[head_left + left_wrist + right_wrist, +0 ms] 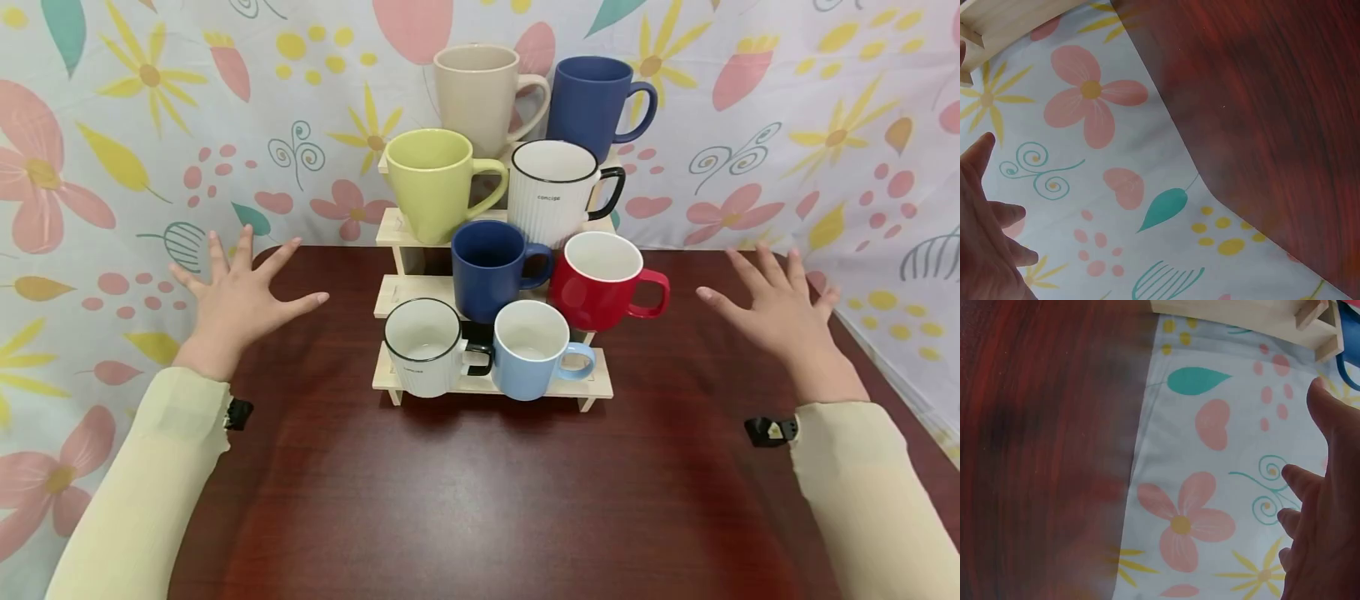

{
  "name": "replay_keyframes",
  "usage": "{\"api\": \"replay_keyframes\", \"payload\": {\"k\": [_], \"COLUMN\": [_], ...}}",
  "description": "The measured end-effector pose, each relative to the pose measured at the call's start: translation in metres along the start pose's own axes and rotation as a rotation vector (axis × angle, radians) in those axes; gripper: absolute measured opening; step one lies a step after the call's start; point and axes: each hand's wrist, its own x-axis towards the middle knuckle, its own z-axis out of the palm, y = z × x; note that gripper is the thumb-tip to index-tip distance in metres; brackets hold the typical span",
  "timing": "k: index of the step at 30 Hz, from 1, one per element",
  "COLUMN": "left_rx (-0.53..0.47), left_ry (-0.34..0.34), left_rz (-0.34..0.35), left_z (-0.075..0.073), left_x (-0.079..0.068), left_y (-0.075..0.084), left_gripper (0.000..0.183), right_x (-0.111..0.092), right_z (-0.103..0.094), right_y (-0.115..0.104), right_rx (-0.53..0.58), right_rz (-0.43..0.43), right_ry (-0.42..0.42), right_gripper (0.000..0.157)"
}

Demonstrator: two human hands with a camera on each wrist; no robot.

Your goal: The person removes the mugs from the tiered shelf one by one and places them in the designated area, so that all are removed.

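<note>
Fingers spread wide, my left hand (238, 302) is held left of a stepped wooden rack (390, 297) and holds nothing. On the rack's other side my right hand (780, 321) is likewise spread, nearest the red mug (588, 287) but apart from it. The lowest step bears a white black-rimmed mug (424, 354) and a light blue mug (525, 358). A small navy mug (486, 275) stands beside the red one. Higher up are a yellow-green mug (427, 187) and a white ribbed mug (547, 204). A beige mug (474, 96) and a blue mug (588, 104) top the rack.
The rack stands toward the back of a dark red-brown wooden table (480, 500). A flower-patterned cloth (285, 92) hangs behind and along the left side. Black wrist devices show at the left cuff (238, 414) and right cuff (770, 431).
</note>
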Motion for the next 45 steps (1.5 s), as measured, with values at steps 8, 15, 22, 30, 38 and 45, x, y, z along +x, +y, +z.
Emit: {"api": "replay_keyframes", "payload": {"k": [8,15,22,30,38,45], "left_rx": [-0.054,-0.115,-0.186,-0.265,-0.376,-0.488], "left_ry": [0.043,0.061,0.010,0.059,0.119,0.051], "left_rz": [-0.004,-0.002,-0.002,0.042,0.087,0.013], "left_z": [0.002,0.002,0.001,0.002,0.003,0.004], "left_x": [-0.007,-0.014,-0.019,-0.025,-0.030,-0.035], "left_y": [0.001,0.008,0.010,0.011,0.015,0.016], "left_gripper": [0.089,0.085,0.080,0.063,0.049,0.046], "right_x": [-0.011,-0.023,-0.034,-0.043,-0.051,-0.058], "right_z": [0.003,0.008,0.010,0.006,0.003,0.001], "right_y": [0.001,-0.001,-0.004,-0.009,-0.016,-0.025], "right_rx": [0.057,0.124,0.207,0.280,0.376,0.482], "right_rz": [-0.014,-0.042,-0.092,-0.083,-0.004,0.003], "right_ry": [0.017,0.071,0.140,0.189,0.271,0.285], "right_gripper": [0.084,0.077,0.069,0.065,0.054,0.042]}}
